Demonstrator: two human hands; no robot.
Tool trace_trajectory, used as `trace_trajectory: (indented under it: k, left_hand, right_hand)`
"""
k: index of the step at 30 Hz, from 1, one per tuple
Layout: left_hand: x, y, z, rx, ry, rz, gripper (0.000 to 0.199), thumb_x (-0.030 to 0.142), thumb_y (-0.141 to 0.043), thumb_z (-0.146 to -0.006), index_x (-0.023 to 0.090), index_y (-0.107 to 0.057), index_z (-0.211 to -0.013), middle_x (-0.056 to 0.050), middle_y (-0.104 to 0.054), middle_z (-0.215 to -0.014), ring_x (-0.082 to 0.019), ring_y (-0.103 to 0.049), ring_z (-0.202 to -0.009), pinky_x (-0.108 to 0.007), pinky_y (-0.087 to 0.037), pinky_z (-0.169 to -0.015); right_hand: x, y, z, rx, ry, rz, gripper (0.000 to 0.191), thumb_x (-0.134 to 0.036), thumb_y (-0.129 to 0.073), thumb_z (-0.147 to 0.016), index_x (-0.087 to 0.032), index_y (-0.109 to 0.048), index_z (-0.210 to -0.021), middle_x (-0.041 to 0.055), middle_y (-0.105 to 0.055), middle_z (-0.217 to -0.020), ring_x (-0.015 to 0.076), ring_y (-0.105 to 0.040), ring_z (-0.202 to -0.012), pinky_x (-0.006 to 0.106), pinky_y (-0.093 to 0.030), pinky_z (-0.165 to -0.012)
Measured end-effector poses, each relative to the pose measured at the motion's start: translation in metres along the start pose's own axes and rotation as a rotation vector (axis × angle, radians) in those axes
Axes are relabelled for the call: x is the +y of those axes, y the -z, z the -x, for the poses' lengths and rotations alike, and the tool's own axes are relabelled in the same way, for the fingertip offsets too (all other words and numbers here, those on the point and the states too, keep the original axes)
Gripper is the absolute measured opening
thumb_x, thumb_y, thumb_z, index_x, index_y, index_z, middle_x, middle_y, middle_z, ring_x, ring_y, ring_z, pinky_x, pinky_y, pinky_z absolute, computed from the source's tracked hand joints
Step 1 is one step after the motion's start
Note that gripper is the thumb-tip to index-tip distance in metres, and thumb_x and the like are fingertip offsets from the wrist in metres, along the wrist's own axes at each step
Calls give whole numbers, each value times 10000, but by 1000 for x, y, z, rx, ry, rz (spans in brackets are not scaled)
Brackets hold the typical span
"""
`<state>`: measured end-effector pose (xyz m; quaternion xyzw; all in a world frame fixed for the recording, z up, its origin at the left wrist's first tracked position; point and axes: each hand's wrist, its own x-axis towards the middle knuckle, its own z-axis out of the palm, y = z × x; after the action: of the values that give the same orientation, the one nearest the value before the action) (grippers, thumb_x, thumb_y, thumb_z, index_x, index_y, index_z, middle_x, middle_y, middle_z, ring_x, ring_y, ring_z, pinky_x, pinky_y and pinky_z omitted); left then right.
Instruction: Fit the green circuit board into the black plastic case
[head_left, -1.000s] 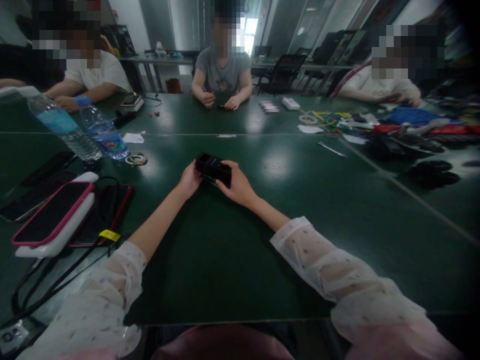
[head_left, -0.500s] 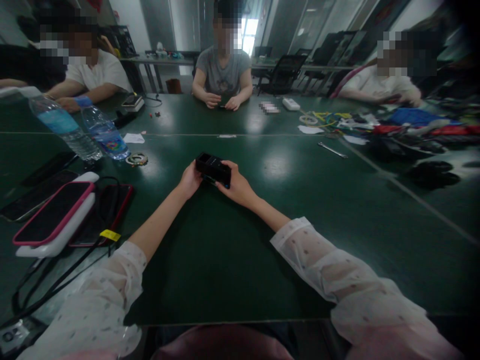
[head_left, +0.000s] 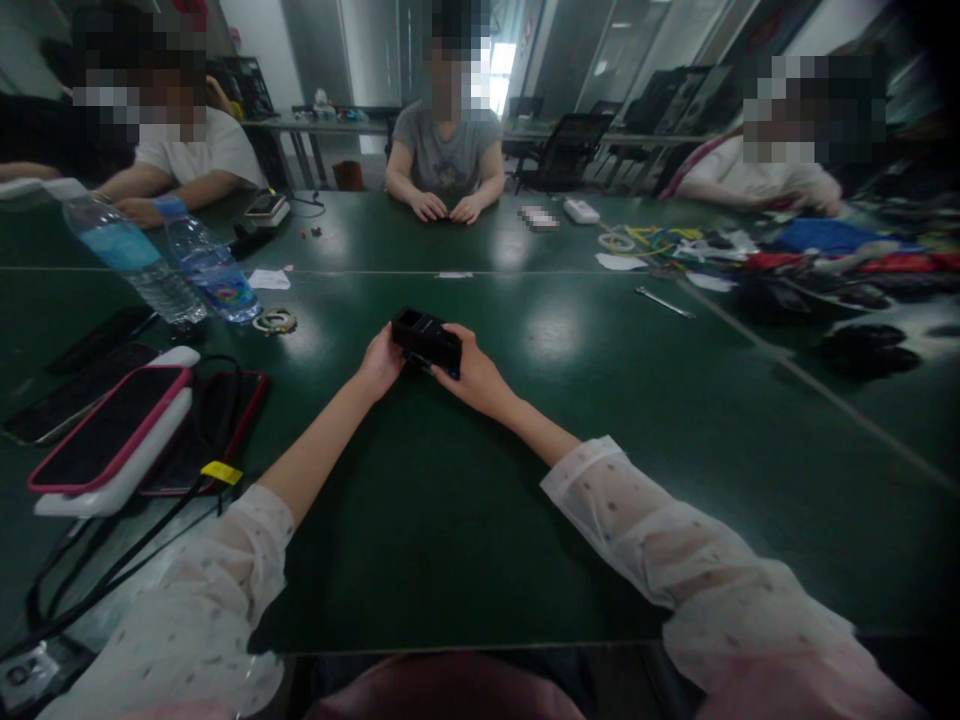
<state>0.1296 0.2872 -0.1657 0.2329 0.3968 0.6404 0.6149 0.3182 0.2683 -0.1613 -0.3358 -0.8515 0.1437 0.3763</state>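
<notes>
A small black box-shaped device [head_left: 427, 338] is held between my two hands over the middle of the green table [head_left: 450, 520]. My left hand [head_left: 381, 362] grips its left end, with the fingers partly hidden behind and under it. Around the right end my right hand [head_left: 476, 368] is closed, thumb and fingers on its top and near side. The device lies at a slant, its left end farther from me. Whether it touches the tabletop I cannot tell.
At left are stacked phones [head_left: 112, 430], black cables [head_left: 135, 560], two water bottles [head_left: 214, 265] and a tape roll [head_left: 275, 321]. A wrench [head_left: 664, 302] and tangled cables [head_left: 652, 238] lie at right. Three people sit across the table.
My hands and the device have barely moved. The dark object held up by the person opposite has been lowered to the table, and that person's hands are lower.
</notes>
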Motion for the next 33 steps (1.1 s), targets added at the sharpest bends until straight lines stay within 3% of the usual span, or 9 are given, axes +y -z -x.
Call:
trace_trajectory:
  k: [11,23,33]
  left_hand:
    - [1,-1,2,8,2,-3,153,329,-534,-868,194,-589,-821,-9,-584,-723,-140,-535,-717,-277,-388,-720]
    - [2,-2,1,23,26,33,157,293,-519,-882,176,-591,-805,-5,-584,-703,-124,-518,-678,-262,-375,-699]
    - [1,1,-1,-6,18,23,160,323,-546,-870,179,-615,-872,-21,-611,-755,-142,-542,-724,-276,-383,-720]
  right_hand:
    - [0,1,0,-9,6,-2,660,-320,-580,-846,-243,-207,-1385,166,-471,-1313,299,-624,-1028,483,-551,-800]
    - [-2,1,-1,8,18,11,652,-296,-589,-837,-228,-225,-1374,155,-448,-1348,307,-574,-1138,479,-512,-921]
    - [-1,2,0,-7,-5,0,662,-327,-584,-843,-241,-216,-1387,156,-458,-1338,314,-595,-1100,499,-527,-881]
